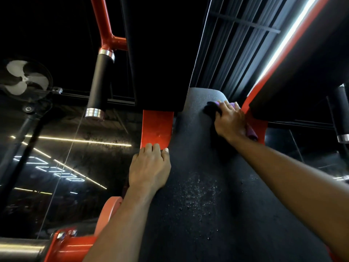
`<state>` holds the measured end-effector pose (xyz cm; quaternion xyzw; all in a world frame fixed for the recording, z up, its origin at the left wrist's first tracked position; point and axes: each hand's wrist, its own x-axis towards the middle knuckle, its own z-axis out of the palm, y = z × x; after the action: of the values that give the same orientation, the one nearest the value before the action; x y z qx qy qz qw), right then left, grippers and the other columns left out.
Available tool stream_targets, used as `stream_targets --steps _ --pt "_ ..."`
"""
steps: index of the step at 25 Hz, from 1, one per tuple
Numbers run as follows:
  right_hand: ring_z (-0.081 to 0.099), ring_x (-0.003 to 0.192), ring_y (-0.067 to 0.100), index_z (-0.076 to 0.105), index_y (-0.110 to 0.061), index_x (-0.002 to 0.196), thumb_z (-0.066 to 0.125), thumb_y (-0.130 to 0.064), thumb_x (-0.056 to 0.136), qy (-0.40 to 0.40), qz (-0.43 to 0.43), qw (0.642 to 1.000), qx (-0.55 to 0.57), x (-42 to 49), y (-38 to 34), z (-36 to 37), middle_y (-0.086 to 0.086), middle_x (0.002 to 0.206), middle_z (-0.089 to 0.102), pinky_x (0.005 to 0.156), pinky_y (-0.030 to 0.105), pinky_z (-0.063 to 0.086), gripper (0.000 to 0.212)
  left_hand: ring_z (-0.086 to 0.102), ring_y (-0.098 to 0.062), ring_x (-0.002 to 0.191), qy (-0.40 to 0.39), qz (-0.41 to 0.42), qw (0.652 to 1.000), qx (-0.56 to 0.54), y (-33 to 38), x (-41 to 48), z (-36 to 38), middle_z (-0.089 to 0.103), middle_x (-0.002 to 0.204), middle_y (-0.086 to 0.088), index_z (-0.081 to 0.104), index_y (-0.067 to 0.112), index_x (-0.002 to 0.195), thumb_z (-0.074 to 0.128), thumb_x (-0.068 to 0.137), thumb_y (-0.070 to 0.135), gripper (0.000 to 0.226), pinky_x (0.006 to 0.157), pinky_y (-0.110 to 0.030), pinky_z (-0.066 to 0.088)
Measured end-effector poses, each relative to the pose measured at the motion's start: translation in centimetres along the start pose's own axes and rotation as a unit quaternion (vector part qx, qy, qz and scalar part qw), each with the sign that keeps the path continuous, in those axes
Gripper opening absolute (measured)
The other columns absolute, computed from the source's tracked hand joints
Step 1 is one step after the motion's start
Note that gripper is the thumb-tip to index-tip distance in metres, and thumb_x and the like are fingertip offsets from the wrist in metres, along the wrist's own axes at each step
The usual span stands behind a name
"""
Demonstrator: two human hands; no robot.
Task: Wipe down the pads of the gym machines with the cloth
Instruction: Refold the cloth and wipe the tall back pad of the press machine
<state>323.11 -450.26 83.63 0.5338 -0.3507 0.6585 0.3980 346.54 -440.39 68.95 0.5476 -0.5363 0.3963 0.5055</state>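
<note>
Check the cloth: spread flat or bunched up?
Bunched. The purple cloth sits wadded under the right hand on the pad, ends poking out on both sides of it.

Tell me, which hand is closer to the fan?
Left. The left hand holds the pad's left edge, on the fan's side, below and right of it. The right hand presses the cloth on the pad's top right, farther away.

Black pad (198, 148) — droplets (200, 193) scattered across its middle, purple cloth (252, 133) near its top end.
</note>
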Motion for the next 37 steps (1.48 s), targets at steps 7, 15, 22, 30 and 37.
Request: stream_targets --steps 7,15,22,30,37 --pt "0.045 0.136 0.029 0.056 -0.034 0.136 0.045 -0.038 0.1 -0.061 0.023 0.995 0.072 9.8 -5.8 1.1 0.002 0.142 0.058 0.114 0.045 0.029 0.037 0.045 -0.014 0.09 0.037 0.006 0.999 -0.019 -0.3 -0.3 0.5 0.047 0.101 0.003 0.044 0.024 0.1 0.024 0.105 0.04 0.025 0.083 -0.033 0.038" --pt "0.032 0.145 0.022 0.048 -0.035 0.143 0.044 -0.041 0.097 -0.123 0.087 0.987 0.063 10.0 -3.0 0.4 -0.004 0.149 0.047 0.116 0.053 0.028 0.047 0.054 -0.021 0.101 -0.008 0.001 1.0 -0.02 -0.2 -0.2 0.0 0.053 0.111 -0.002 0.052 0.019 0.11 0.023 0.107 0.039 0.036 0.088 -0.037 0.039" --pt "0.042 0.14 0.017 0.054 -0.04 0.138 0.051 -0.036 0.094 -0.094 -0.19 0.975 0.068 7.0 -4.1 0.3 -0.01 0.147 0.053 0.114 0.041 0.035 0.045 0.054 -0.022 0.103 -0.005 0.01 1.0 -0.028 -0.2 -0.4 -0.5 0.054 0.113 -0.003 0.053 0.019 0.111 0.024 0.107 0.035 0.033 0.09 -0.039 0.043" --pt "0.043 0.137 0.026 0.061 -0.031 0.129 0.046 -0.036 0.086 -0.043 -0.009 0.997 0.06 4.2 -8.3 1.0 -0.002 0.142 0.057 0.115 0.044 0.03 0.046 0.055 -0.024 0.103 0.001 0.004 1.0 -0.021 -0.3 -0.1 -0.1 0.055 0.115 -0.006 0.054 0.017 0.112 0.026 0.106 0.039 0.036 0.086 -0.037 0.037" --pt "0.041 0.143 0.018 0.057 -0.036 0.14 0.037 -0.029 0.077 -0.114 -0.167 0.973 0.109 4.0 -2.2 -0.2 -0.009 0.149 0.052 0.12 0.042 0.032 0.067 0.056 -0.03 0.108 -0.021 0.001 1.0 -0.008 0.1 -0.1 -0.5 0.055 0.118 -0.01 0.054 0.014 0.112 0.027 0.107 0.036 0.035 0.089 -0.041 0.038"
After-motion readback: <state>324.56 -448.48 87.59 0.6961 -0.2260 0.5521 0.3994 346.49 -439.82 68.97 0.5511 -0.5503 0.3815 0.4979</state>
